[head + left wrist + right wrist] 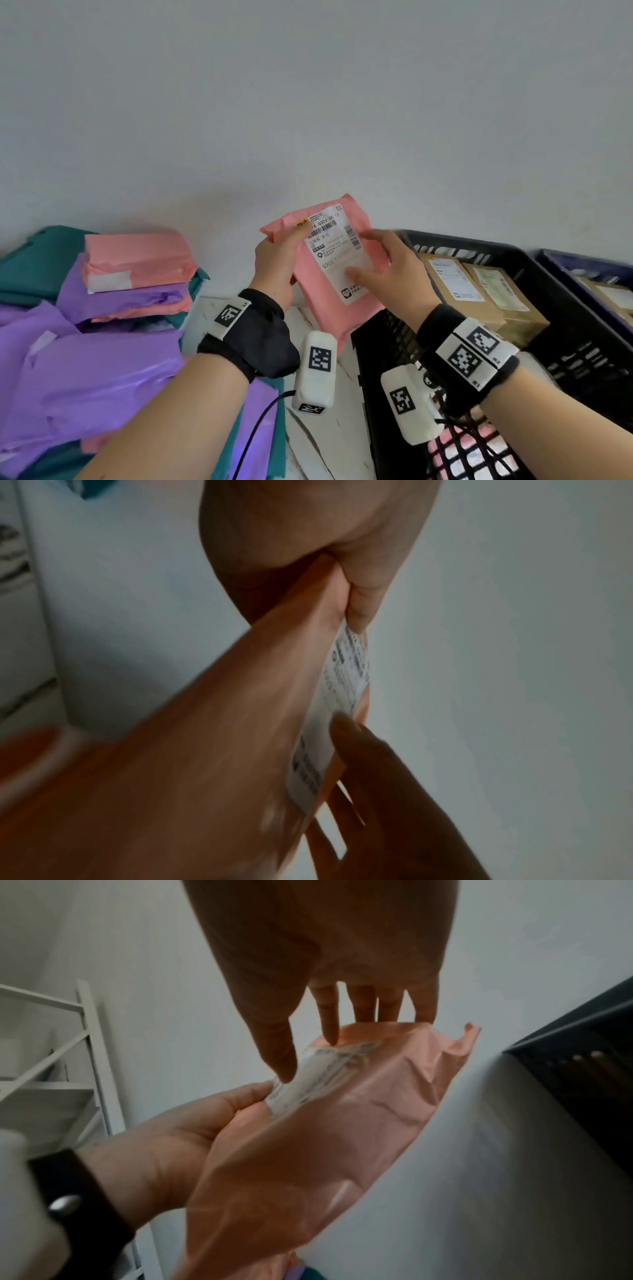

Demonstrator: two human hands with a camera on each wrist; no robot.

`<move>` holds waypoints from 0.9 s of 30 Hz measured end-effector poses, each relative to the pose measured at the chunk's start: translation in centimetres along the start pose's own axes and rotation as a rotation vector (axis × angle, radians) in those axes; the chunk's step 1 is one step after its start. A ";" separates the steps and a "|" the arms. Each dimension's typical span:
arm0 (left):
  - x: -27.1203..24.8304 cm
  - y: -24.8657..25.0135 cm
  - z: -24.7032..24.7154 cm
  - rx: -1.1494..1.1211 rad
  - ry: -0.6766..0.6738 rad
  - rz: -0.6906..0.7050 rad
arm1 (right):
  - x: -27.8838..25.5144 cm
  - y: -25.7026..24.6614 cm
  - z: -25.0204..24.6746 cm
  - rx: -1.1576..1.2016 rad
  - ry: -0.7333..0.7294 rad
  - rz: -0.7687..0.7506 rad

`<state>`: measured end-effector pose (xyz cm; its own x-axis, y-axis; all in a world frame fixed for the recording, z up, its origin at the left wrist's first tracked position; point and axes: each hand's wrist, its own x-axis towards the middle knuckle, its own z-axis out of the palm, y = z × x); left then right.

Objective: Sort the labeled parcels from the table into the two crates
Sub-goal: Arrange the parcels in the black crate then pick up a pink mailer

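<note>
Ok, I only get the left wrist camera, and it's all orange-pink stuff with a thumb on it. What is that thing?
Observer: It's a pink parcel with a white label. The left hand holds it up off the table.
Operator: What does the sticker say? It's all blurry here.
Observer: The big print reads Q303.
Operator: And the dark fingers at the bottom?
Observer: They belong to the right hand. Just to the right of it is a black crate with brown boxes already inside.
</note>
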<state>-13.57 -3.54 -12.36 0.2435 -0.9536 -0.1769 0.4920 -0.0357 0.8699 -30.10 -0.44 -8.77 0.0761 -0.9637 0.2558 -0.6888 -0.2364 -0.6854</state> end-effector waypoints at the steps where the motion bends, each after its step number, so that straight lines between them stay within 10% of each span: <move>1: -0.1 0.0 0.9 0.003 -0.010 0.009 | -0.2 -0.1 -0.5 -0.020 -0.029 0.011; 13: -4.3 -3.2 16.0 0.067 -0.251 0.025 | -0.9 6.8 -12.4 0.002 -0.014 0.116; 27: -12.9 -18.3 47.0 0.124 -0.546 -0.078 | -3.7 30.0 -42.4 0.192 0.193 0.313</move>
<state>-64.99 -4.66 -4.39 -0.2732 -0.9619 -0.0076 0.3814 -0.1156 0.9172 -81.58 1.33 -1.40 -0.2649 -0.9560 0.1261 -0.5087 0.0274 -0.8605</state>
